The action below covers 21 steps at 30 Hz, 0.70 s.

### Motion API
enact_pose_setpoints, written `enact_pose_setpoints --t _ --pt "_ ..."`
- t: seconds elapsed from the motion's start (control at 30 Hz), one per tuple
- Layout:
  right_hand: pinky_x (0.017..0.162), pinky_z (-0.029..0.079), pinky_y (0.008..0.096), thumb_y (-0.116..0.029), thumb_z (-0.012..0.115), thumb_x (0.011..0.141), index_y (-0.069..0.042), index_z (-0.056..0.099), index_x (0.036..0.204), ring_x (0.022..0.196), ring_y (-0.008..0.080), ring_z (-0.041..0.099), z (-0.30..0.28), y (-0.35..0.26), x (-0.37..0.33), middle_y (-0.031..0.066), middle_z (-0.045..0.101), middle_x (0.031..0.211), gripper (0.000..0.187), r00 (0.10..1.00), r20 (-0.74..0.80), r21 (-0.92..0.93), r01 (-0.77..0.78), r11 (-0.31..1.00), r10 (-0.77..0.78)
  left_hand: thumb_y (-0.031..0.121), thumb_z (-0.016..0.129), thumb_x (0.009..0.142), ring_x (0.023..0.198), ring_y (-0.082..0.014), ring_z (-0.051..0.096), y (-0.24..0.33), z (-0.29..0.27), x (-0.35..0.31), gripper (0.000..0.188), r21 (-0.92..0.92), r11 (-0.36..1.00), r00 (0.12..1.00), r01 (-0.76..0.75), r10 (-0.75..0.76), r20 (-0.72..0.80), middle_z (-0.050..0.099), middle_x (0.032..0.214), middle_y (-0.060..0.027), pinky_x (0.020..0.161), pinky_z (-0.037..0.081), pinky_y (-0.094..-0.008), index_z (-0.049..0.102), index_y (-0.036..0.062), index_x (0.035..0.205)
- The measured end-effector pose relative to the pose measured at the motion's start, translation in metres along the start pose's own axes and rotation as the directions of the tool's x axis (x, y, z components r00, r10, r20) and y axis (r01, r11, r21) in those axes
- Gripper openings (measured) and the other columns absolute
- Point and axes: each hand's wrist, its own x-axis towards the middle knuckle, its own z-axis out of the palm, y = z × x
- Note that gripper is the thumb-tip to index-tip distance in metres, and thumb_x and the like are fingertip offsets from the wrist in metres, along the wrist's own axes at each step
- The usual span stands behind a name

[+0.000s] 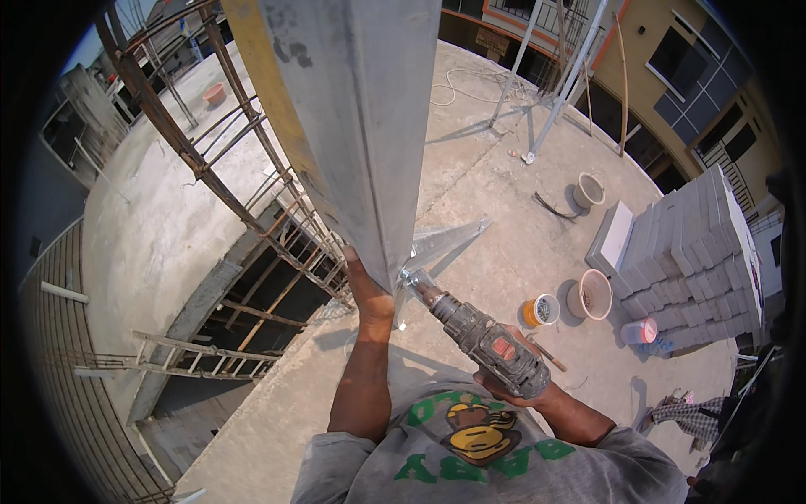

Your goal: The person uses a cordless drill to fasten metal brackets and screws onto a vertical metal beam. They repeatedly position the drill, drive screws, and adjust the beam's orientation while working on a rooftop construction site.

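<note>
A tall grey galvanized metal post (369,126) stands in front of me, its edges running from the top of the view down to my hands. My left hand (372,298) is closed round the post's lower part, thumb up along its left side; the other fingers are mostly hidden. Held in my right hand (501,389) is a dusty, worn power drill (491,340). The drill's chuck points up and left, and its tip meets the post just right of my left hand. Behind the tip, a shiny metal piece (445,241) stretches right across the concrete.
To the left, a wooden ladder (201,367) spans a floor opening beside a wood and rebar frame (227,197). On the right are a small bucket of loose hardware (546,310), a larger bucket (590,281) and stacked grey blocks (697,252). Metal props (564,92) stand farther back.
</note>
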Motion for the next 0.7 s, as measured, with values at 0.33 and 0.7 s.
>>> enact_pose_setpoints --t 0.33,0.7 --pt "0.073 0.056 0.0334 -0.012 0.084 0.069 -0.002 0.059 0.124 0.080 0.0177 0.067 -0.049 0.017 0.011 0.0108 0.069 0.102 0.061 0.940 0.140 0.619 -0.328 0.714 0.310 0.036 0.044 0.104 0.121 -0.0171 0.047 0.000 0.001 -0.002 0.052 -0.119 0.989 0.996 0.085 -0.087 -0.016 0.046 0.131 -0.0057 0.102 0.044 -0.0357 0.031 0.0100 0.146" --pt "0.073 0.057 0.0339 -0.009 0.084 0.061 0.001 0.060 0.125 0.083 0.0192 0.070 -0.083 0.019 0.050 0.0150 0.072 0.101 0.069 0.928 0.230 0.455 -0.369 0.810 0.294 0.051 0.040 0.103 0.125 -0.0186 0.047 0.001 0.001 0.000 0.061 -0.163 0.977 0.990 0.140 -0.144 -0.010 0.046 0.137 -0.0056 0.105 0.041 -0.0362 0.029 0.0134 0.150"
